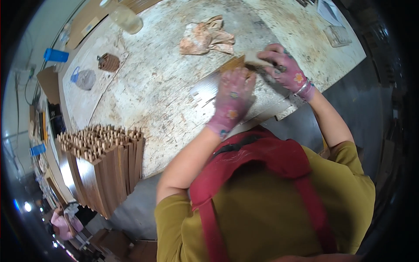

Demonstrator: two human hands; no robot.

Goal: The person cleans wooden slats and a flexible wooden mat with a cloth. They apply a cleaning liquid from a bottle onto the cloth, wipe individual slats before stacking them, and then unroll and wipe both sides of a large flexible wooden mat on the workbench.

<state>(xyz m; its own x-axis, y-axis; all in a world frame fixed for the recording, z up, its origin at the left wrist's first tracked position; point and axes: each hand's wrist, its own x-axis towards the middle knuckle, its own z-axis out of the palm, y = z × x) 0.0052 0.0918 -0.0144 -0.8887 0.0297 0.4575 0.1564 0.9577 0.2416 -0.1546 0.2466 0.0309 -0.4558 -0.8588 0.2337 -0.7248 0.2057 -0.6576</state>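
The right hand (289,73) has its fingers (269,55) curled round a pale block (253,58); the left hand (234,94) blurs over a brown board (231,65), its grip unclear

From where I stand, I can't read a word or number anywhere. Left of the jar (124,18), the carton (94,13) bears a pale patch (90,27) like a label, too small to make out; far right of the jar, any print on the paper (329,14) is equally illegible.
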